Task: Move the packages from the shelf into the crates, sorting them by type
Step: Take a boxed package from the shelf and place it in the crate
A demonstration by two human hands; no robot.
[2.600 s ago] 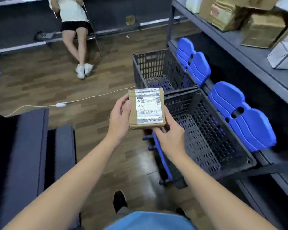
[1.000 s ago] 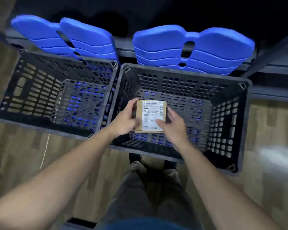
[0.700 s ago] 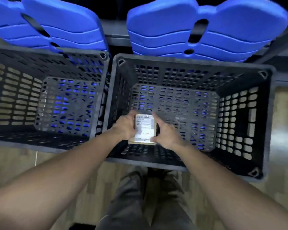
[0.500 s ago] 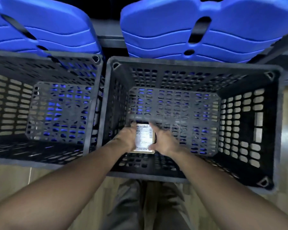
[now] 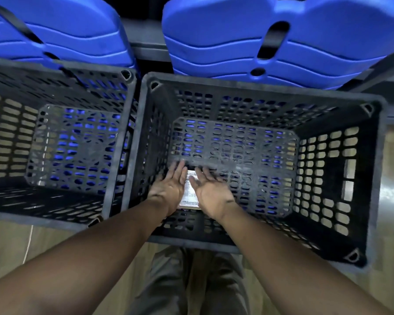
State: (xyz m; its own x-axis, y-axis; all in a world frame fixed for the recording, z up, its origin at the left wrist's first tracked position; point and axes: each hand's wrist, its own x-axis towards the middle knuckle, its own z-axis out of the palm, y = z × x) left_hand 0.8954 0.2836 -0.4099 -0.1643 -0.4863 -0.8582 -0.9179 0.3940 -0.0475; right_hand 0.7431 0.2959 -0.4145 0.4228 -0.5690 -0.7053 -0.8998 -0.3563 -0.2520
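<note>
1. Now the fingers (image 5: 179, 171) of our left hand (image 5: 168, 189) are stretched out straight and grip nothing. Those of our right hand (image 5: 212, 194) are stretched out the same way, and all of them point away from us.
2. Both hands lie low inside the right crate (image 5: 328, 178), close on either side of the package (image 5: 188, 194). Their inner edges overlap its sides, and we cannot tell whether they press on it.
3. The package lies flat on the crate's perforated bottom, near the near wall and towards the left side. Its white printed label faces up, and a brown edge shows at its near end.
4. Our forearms reach down over the crate's near rim.
5. The left crate (image 5: 9, 133) stands just beside the right one, their rims close together.
6. Behind the crates stand the left blue panel (image 5: 55, 30) and the right blue panel (image 5: 282, 30), both of moulded plastic.
7. Below us we see the wooden floor (image 5: 5, 246) and our grey trousers (image 5: 187, 283).
</note>
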